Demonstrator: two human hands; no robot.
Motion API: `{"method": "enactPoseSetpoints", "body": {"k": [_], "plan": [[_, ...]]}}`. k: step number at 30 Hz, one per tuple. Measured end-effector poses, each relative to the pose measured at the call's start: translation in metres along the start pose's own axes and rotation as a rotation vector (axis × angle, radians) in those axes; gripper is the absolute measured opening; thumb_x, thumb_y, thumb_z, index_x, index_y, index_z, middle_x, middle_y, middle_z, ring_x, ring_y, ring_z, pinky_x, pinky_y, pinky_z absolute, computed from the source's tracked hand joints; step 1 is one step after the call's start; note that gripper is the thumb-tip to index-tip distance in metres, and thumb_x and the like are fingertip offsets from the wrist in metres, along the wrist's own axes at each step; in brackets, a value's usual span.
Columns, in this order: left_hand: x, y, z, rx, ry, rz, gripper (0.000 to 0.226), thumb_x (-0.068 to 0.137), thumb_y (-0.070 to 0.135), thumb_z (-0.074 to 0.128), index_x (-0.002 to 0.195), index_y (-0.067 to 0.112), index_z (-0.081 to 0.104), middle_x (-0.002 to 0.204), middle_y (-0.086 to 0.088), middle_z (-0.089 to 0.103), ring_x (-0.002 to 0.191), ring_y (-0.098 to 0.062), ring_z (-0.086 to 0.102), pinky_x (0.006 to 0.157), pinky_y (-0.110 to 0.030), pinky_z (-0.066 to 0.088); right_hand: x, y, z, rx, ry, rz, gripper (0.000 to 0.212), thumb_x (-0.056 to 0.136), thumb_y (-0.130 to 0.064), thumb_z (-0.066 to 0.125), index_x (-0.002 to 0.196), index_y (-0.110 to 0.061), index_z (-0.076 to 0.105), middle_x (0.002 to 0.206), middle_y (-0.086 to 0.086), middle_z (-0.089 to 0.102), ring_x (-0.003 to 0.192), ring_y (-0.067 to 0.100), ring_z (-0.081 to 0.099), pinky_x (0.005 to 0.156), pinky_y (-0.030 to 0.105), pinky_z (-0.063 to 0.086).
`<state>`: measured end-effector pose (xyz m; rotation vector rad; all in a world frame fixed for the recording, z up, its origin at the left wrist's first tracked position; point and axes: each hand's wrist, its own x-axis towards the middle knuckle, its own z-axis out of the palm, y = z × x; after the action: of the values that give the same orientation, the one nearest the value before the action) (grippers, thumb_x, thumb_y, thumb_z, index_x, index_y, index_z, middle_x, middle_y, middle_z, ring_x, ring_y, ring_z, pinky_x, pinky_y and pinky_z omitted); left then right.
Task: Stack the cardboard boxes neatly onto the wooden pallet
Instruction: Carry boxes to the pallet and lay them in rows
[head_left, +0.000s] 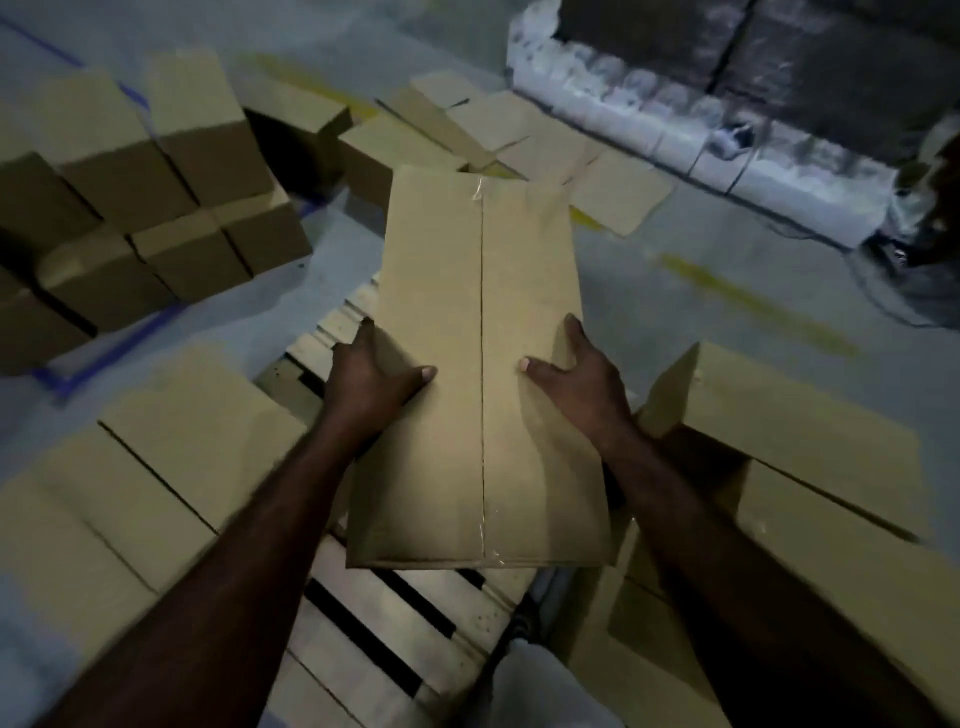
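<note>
Cardboard box (478, 364) hangs above the wooden pallet (467, 618), left hand (363, 384) and right hand (582, 374) clasping its sides; lower it level, edges squared to the pallet's rim.

Grey concrete floor (675, 322) around me, crossed by a worn yellow painted stripe (753, 306) to my right and a blue tape line (104, 358) to my left. Far ahead, a row of white packs wrapped in clear film (649, 114) lies along the foot of a dark wrapped stack (831, 57).
</note>
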<state>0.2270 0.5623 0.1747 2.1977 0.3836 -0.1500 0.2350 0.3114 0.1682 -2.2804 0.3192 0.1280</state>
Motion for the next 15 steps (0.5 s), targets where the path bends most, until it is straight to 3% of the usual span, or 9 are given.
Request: {"method": "enactPoseSetpoints", "body": {"k": [8,13,15], "plan": [[0.031,-0.004,0.056,-0.032,0.085,-0.205,0.105,0.073,0.051,0.081,0.154,0.015,0.023,0.15,-0.013,0.036,0.133,-0.03,0.04,0.106,-0.036,0.038,0.094,0.031,0.015,-0.064,-0.22,-0.059,0.098,0.081,-0.06,0.071,0.158,-0.029,0.019,0.158,0.003,0.036,0.141,0.026,0.038,0.105,0.032,0.038],[0.014,-0.003,0.044,0.01,0.122,-0.24,0.101,0.058,0.073,0.073,0.136,0.015,0.045,0.123,-0.011,0.058,0.11,-0.03,0.057,0.091,-0.042,0.053,0.091,0.022,0.012,-0.066,-0.305,-0.081,0.102,0.077,-0.067,0.07,0.157,-0.033,0.016,0.156,0.005,0.039,0.139,0.028,0.042,0.108,0.041,0.044],[0.007,-0.005,0.038,0.012,0.138,-0.244,0.105,0.055,0.078,0.07,0.134,0.014,0.046,0.121,-0.011,0.059,0.108,-0.028,0.058,0.09,-0.043,0.054,0.085,0.016,0.009,-0.064,-0.308,-0.104,0.101,0.079,-0.064,0.07,0.158,-0.031,0.017,0.156,0.006,0.039,0.14,0.028,0.041,0.109,0.039,0.043]]}}
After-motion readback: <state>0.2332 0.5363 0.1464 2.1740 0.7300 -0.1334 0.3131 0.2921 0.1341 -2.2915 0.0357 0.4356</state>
